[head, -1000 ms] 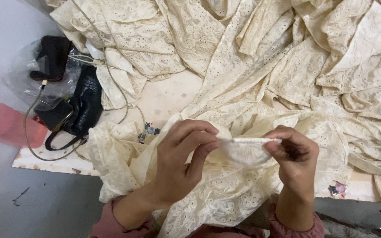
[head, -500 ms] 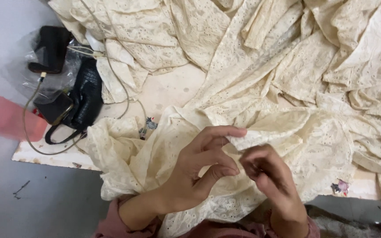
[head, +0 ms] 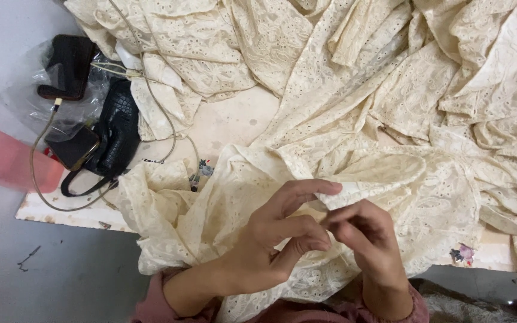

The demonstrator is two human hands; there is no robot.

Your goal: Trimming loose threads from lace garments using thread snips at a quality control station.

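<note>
Cream eyelet lace fabric [head: 354,119] covers most of the pale table [head: 234,122], spilling over its near edge. Left hand [head: 270,239] and right hand [head: 366,239] meet at centre near, fingers pinched narrowly on a folded edge strip of the lace [head: 378,179]. A black handbag [head: 115,131] with phone [head: 74,149] and cable lies far left. A bare patch of tabletop shows beyond the hands; grey floor [head: 61,275] lies left.

Lace fabric [head: 390,90] cut off top and right; right fingers [head: 354,224] curled under.
</note>
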